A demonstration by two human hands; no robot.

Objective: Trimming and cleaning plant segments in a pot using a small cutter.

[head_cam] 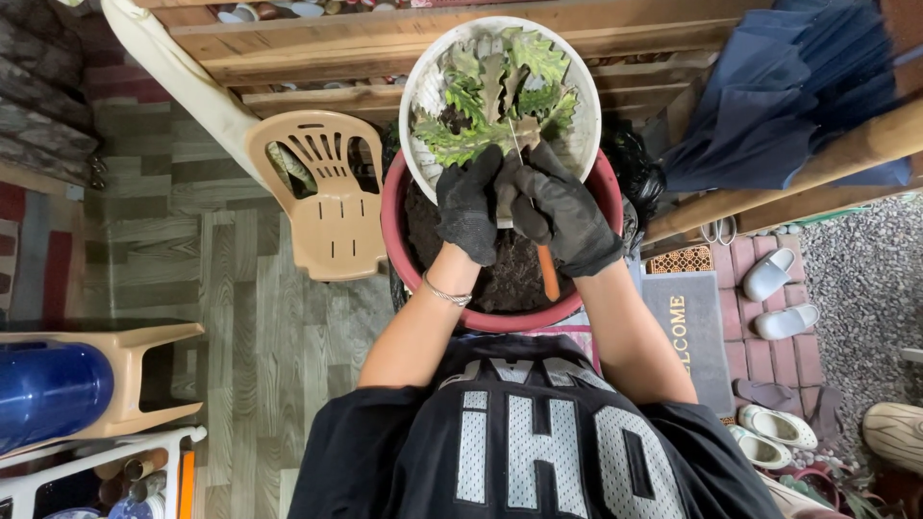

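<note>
A round white pot [415, 96] holding a green, lobed-leaf plant [495, 91] is tilted over a red basin [394, 240] filled with dark soil [514, 279]. Both my hands wear black gloves. My left hand [468, 202] grips the pot's near rim on the left. Beside it, my right hand [567, 216] closes on the same rim at the base of the plant. An orange tool handle [548, 274] lies in the soil just under my right wrist. A thin bracelet is on my left wrist.
A beige plastic chair [327, 192] stands left of the basin. Wooden planks [433, 38] run behind. A folded blue umbrella [769, 96] leans at the right, above a grey doormat [692, 327] and white slippers [769, 274]. A blue container [48, 389] sits on a stool at lower left.
</note>
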